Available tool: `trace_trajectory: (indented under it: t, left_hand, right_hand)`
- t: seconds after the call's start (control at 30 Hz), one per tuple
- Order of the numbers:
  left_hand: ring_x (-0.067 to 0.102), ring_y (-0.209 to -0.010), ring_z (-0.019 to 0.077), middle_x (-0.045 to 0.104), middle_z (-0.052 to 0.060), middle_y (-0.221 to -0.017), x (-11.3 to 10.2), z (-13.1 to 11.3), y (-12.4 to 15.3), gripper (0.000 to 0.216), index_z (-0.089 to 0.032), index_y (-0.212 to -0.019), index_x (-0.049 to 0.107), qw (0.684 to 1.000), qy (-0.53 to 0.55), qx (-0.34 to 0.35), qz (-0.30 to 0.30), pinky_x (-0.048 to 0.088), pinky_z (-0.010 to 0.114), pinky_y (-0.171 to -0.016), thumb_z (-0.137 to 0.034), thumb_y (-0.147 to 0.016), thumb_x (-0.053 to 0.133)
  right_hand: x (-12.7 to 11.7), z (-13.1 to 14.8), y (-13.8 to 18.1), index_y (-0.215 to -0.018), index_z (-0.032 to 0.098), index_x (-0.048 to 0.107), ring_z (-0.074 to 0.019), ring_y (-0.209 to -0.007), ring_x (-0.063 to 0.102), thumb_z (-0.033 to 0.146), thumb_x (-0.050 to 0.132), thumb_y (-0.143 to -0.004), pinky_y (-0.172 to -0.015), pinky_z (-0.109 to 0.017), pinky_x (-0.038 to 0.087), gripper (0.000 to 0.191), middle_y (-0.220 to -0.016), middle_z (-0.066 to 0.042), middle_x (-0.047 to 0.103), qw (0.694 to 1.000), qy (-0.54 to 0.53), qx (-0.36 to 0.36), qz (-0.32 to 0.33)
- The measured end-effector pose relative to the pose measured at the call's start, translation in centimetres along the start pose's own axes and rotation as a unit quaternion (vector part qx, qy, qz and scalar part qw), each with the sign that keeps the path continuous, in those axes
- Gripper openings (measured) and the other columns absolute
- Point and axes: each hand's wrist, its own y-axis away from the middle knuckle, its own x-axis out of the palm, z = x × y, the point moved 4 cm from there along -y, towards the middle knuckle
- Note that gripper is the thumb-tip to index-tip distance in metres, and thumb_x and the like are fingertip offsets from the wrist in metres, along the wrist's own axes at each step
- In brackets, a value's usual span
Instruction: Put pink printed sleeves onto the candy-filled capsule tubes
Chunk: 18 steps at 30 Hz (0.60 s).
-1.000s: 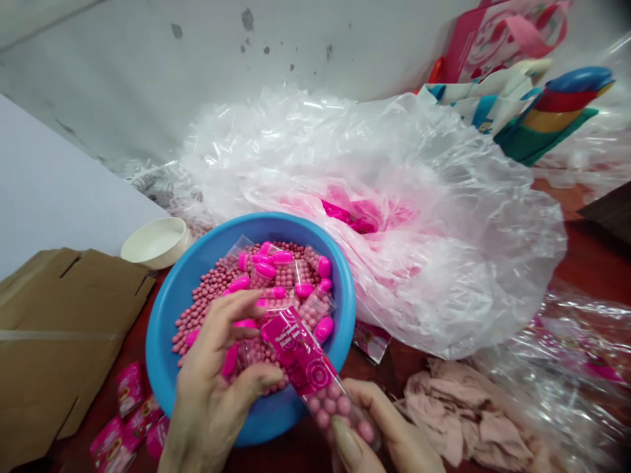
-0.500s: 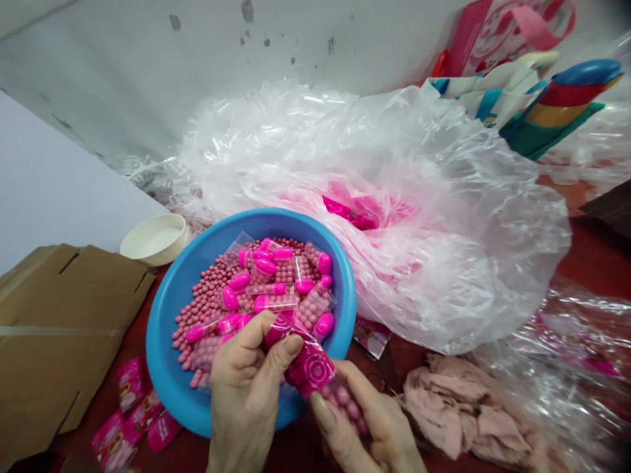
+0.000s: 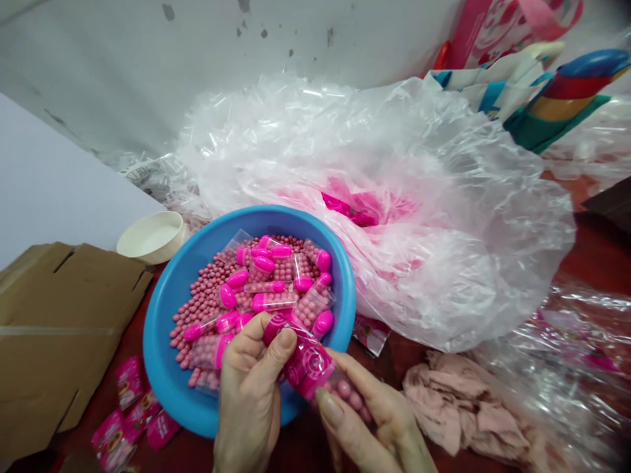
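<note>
My left hand (image 3: 251, 394) pinches one end of a glossy magenta printed sleeve (image 3: 310, 361) between thumb and fingers. At its other end, my right hand (image 3: 382, 417) grips a clear tube of pink beads (image 3: 351, 395), with the sleeve overlapping the tube. How far the tube reaches inside the sleeve is hidden. Both hands are over the near right rim of a blue basin (image 3: 165, 407). Loose pink beads (image 3: 200, 295) and several filled clear tubes with bright pink caps (image 3: 275, 301) lie in the basin.
Behind the basin spreads a big clear plastic bag (image 3: 444, 263) with pink pieces inside. A white bowl (image 3: 150, 238), a cardboard box (image 3: 64, 328) and several pink printed sleeves (image 3: 129, 384) are on the left. A crumpled beige cloth (image 3: 458, 407) lies on the right.
The right hand has shifted slightly right and down on the tube, and the sleeve has turned a little. The left hand keeps its pinch. The whole view has moved slightly.
</note>
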Motion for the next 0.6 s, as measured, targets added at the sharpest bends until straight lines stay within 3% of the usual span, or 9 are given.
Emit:
trace_trajectory:
  t: [0.1, 0.2, 0.27, 0.33, 0.47, 0.6]
  left_hand:
    - [0.054, -0.048, 0.0084, 0.066, -0.004, -0.057, -0.5, -0.1, 0.4, 0.012, -0.019, -0.066, 0.069, 0.993, -0.086, 0.078, -0.035, 0.046, 0.016, -0.048, -0.025, -0.065, 0.080]
    - [0.045, -0.047, 0.0078, 0.057, -0.008, -0.053, -0.7, -1.4, 1.2, 0.009, -0.021, -0.067, 0.067, 0.928, -0.263, 0.238, -0.110, 0.040, 0.016, -0.049, -0.025, -0.072, 0.074]
    - [0.042, -0.046, 0.0081, 0.052, -0.009, -0.050, -0.4, -1.9, 1.4, 0.009, -0.023, -0.066, 0.066, 0.898, -0.319, 0.277, -0.123, 0.038, 0.018, -0.048, -0.023, -0.073, 0.072]
    - [0.043, -0.045, 0.0075, 0.053, -0.009, -0.049, -0.1, -2.0, 1.2, 0.009, -0.023, -0.066, 0.066, 0.912, -0.307, 0.255, -0.095, 0.038, 0.017, -0.047, -0.023, -0.072, 0.072]
    - [0.052, -0.046, 0.0054, 0.062, -0.009, -0.053, -0.3, -1.8, 0.4, 0.010, -0.022, -0.069, 0.067, 0.967, -0.173, 0.179, -0.059, 0.043, 0.011, -0.046, -0.020, -0.069, 0.076]
    - [0.067, -0.061, 0.0097, 0.076, -0.002, -0.079, -0.7, -1.2, -0.4, 0.030, -0.023, -0.093, 0.065, 0.993, -0.060, 0.099, 0.012, 0.053, 0.016, -0.058, -0.017, -0.067, 0.079]
  right_hand:
    - [-0.3, 0.0, 0.0, -0.118, 0.025, 0.065, -0.0095, -0.058, 0.043, 0.041, 0.057, -0.084, -0.052, -0.019, 0.037, 0.038, -0.067, 0.003, 0.053, 0.998, 0.051, -0.032, -0.018]
    - [-0.7, 0.5, 0.2, -0.116, 0.030, 0.067, -0.0097, -0.054, 0.051, 0.035, 0.056, -0.084, -0.052, -0.017, 0.044, 0.034, -0.067, 0.003, 0.061, 0.985, 0.121, -0.107, -0.060]
    - [-0.8, 0.7, 0.3, -0.115, 0.030, 0.067, -0.0090, -0.047, 0.051, 0.035, 0.056, -0.085, -0.046, -0.015, 0.043, 0.033, -0.063, 0.004, 0.061, 0.977, 0.146, -0.136, -0.077]
    - [-0.8, 0.6, 0.4, -0.115, 0.032, 0.067, -0.0089, -0.046, 0.052, 0.034, 0.057, -0.084, -0.043, -0.014, 0.043, 0.033, -0.061, 0.004, 0.062, 0.974, 0.147, -0.144, -0.094]
    - [-0.7, -0.2, 0.5, -0.114, 0.032, 0.068, -0.0076, -0.048, 0.053, 0.032, 0.061, -0.083, -0.046, -0.012, 0.043, 0.032, -0.063, 0.004, 0.064, 0.980, 0.103, -0.129, -0.109]
    - [-0.8, -0.8, 0.3, -0.108, 0.027, 0.070, -0.0089, -0.054, 0.055, 0.042, 0.061, -0.083, -0.050, -0.014, 0.045, 0.031, -0.066, 0.002, 0.062, 0.987, 0.073, -0.095, -0.109]
